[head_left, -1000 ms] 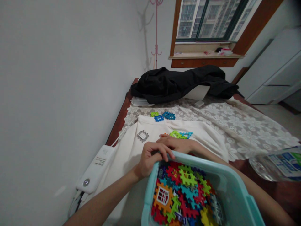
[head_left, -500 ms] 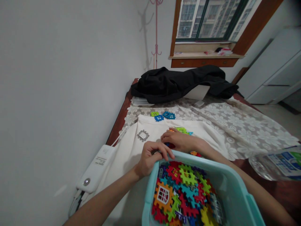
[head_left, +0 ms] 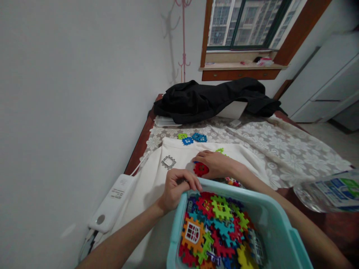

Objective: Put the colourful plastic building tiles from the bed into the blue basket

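Note:
My left hand [head_left: 178, 188] grips the near-left corner of a light teal plastic bin [head_left: 238, 189], its fingers curled over the rim. Inside the bin lie many colourful toothed building pieces, among them an orange one [head_left: 192, 234] with a white window insert. Beyond the rim, my right hand [head_left: 215, 164] is closed around a red toothed building piece [head_left: 201, 169], low over a white cloth [head_left: 153, 186]; its fingertips are partly hidden. A lime green piece [head_left: 220, 150] shows just past that hand. More small pieces [head_left: 232, 182] lie between the right forearm and the rim.
A grey window-shaped piece [head_left: 168, 161] lies left on the cloth. Blue pieces [head_left: 199, 137] and a green one [head_left: 182, 136] sit farther back. A white power strip [head_left: 112, 203] runs along the wall, a clear bottle [head_left: 328, 192] is at right, and black clothing [head_left: 218, 99] lies behind.
The red piece has come into clearer view under my right hand, and less of the green pieces behind it shows. My left hand stays on the bin's rim. The view has shifted slightly.

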The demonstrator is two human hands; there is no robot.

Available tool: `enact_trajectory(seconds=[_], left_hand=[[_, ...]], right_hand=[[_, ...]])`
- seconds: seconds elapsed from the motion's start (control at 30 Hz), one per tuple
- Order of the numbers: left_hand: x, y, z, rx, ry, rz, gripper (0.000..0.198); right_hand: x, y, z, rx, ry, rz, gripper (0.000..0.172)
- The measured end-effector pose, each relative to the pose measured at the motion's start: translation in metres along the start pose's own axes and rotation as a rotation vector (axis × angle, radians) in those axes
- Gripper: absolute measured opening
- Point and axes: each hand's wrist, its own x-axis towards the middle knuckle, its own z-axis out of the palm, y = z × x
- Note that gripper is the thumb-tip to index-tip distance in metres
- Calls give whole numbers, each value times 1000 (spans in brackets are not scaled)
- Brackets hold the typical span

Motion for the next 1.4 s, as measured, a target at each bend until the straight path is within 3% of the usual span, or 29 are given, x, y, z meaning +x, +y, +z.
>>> enact_trajectory(seconds=[0.2, 0.6, 0.83, 0.97, 1.1, 1.2, 1.3, 1.4], left_hand=[[0, 1, 0, -12, 34, 5, 18], [2, 1, -2, -9, 57, 33, 18], [3, -1, -4, -3, 70, 44, 20], [2, -1, -4, 3, 67, 38, 20], [2, 1, -3, -7, 74, 8, 18], [2, 1, -2, -15, 75, -2, 17], [2, 2, -2, 22, 85, 4, 18], [2, 3, -2, 34, 97, 0, 17]], right_hand=[[-1, 11, -9, 32, 5, 43, 54], [-17, 25, -35, 488, 122, -5, 49], [-21, 28, -44, 691, 301, -11, 48], [-27, 22, -52, 843, 391, -34, 51], [-50, -1, -69, 998, 445, -86, 54], [-72, -26, -83, 1050, 347, -201, 53], [-84, -46, -98, 950, 59, -323, 53], [-84, -55, -107, 750, -124, -248, 58]])
